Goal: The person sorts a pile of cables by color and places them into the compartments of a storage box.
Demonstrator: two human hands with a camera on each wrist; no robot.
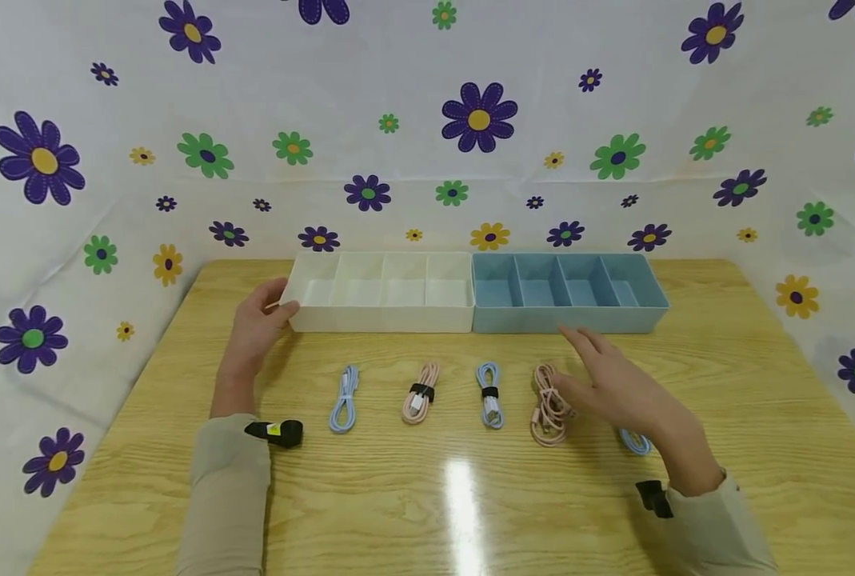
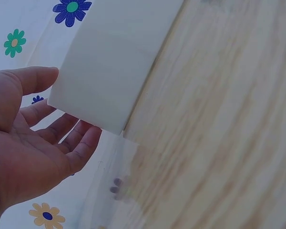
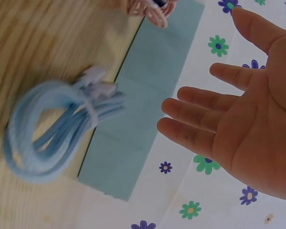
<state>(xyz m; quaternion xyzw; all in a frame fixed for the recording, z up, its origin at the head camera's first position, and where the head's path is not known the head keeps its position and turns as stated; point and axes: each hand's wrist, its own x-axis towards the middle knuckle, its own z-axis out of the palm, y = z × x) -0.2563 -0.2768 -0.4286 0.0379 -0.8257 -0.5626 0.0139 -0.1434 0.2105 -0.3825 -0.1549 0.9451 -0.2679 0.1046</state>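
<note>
Five coiled cables, three blue, two pink, in a row across the bench. Rightmost blue cable partly hidden by my right arm in the head view. My right hand, fingers spread, holds nothing, above the right-hand pink cable. Coils look light, soft, springy; best pinched at the tie. Farther back, end to end: white divided organizer, blue divided organizer. Probably light, stiff plastic, apt to slide; grip an end wall. My left hand grips the white one's left end, thumb at the front corner, fingers curved against the end wall.
</note>
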